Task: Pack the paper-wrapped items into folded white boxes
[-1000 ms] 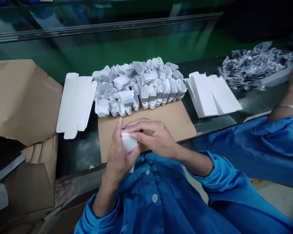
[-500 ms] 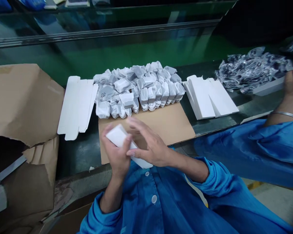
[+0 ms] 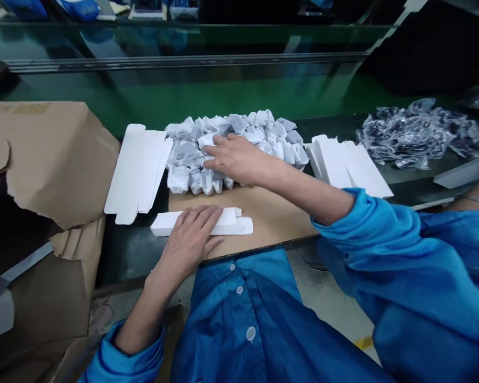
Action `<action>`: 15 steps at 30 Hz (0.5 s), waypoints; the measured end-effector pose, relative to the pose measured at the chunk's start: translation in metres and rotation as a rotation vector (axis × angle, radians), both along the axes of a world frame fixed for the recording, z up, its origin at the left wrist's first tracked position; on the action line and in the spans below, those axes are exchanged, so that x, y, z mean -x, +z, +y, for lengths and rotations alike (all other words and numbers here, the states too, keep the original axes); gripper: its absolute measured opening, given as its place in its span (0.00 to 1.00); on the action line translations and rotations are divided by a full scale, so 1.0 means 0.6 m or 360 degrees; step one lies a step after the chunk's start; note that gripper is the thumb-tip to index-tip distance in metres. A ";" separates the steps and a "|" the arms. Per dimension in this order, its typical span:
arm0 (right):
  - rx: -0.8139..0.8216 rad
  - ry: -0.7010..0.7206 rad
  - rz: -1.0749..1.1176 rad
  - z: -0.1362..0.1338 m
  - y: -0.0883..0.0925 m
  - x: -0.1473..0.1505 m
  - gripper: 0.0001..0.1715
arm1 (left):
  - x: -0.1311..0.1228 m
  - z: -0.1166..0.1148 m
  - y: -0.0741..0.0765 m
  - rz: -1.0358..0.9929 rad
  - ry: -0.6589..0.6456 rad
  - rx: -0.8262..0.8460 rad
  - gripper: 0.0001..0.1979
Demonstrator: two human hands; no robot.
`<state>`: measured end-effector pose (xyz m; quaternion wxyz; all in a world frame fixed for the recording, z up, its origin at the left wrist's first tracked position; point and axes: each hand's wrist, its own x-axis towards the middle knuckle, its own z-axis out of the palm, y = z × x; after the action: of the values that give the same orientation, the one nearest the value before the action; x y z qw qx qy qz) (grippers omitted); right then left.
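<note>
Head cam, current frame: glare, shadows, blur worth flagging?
Head view: bright glints on the heap of crinkled clear plastic bags; same view, deep shadow inside the torn brown cardboard box; also head view, the long white cardboard carton under the left hand reads fairly crisply.

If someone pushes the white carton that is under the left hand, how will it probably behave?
The white carton looks fairly stiff, as its sides are flat and its edges straight. Lying on a long flat side, it would probably slide rather than roll. The thin end flap sticking out may bend easily.
</note>
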<state>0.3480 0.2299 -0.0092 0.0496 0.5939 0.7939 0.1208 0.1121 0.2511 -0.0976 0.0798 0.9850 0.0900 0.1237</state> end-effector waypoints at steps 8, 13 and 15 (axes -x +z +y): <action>-0.0059 -0.0132 0.0389 -0.097 0.036 -0.011 0.17 | -0.002 -0.003 -0.001 0.0023 0.0205 -0.0043 0.25; 0.0732 -0.0231 0.1194 -0.204 -0.016 -0.044 0.29 | -0.014 -0.015 0.013 0.0081 -0.0048 -0.0003 0.30; 0.0677 -0.0457 0.1182 -0.214 -0.050 -0.053 0.24 | -0.024 -0.018 0.014 0.0108 -0.0157 0.0028 0.26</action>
<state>0.3795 0.1013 -0.0390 -0.1013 0.6778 0.6745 -0.2744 0.1266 0.2403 -0.0891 0.0914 0.9911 0.0452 0.0853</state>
